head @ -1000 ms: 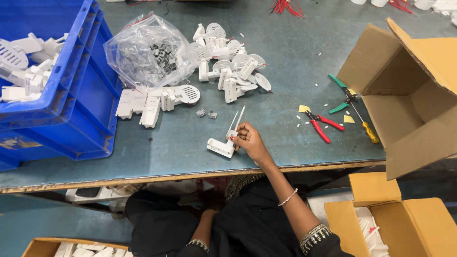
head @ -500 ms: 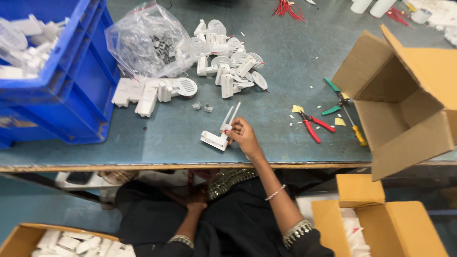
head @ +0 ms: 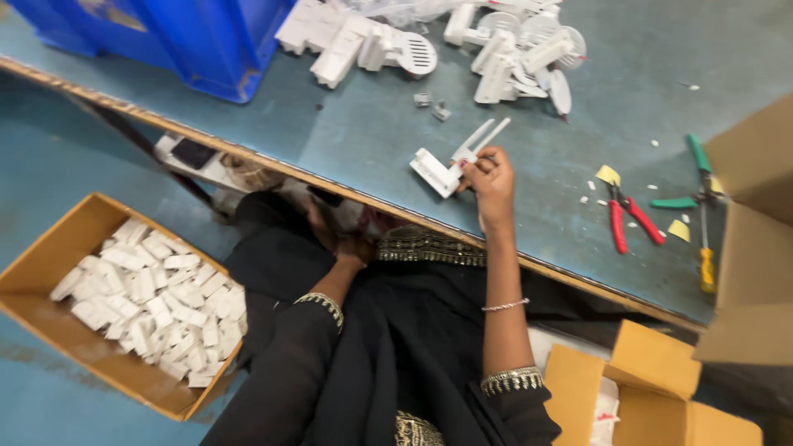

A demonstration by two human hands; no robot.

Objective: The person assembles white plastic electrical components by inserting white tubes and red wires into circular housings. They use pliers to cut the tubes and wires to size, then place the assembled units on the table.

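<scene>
My right hand [head: 491,180] rests on the blue-grey table [head: 363,140] near its front edge, fingers closed on a white plastic part [head: 450,163] with two thin prongs sticking up. My left hand [head: 353,249] is down below the table edge, against my dark clothing, and its fingers are mostly hidden, so I cannot tell what it holds. A heap of similar white plastic parts [head: 512,49] lies at the far side of the table. Two small grey pieces [head: 431,104] lie just beyond the held part.
A blue crate [head: 190,33] stands at the table's left. Red-handled pliers [head: 628,221], green-handled pliers [head: 692,177] and a yellow-handled screwdriver [head: 706,248] lie at right beside an open cardboard box [head: 752,239]. On the floor, a cardboard box of white parts [head: 140,297] sits left; another box [head: 652,388] right.
The view has swung down and left, showing the floor and the box of white parts. My right hand still holds the pronged part at the same spot on the table.
</scene>
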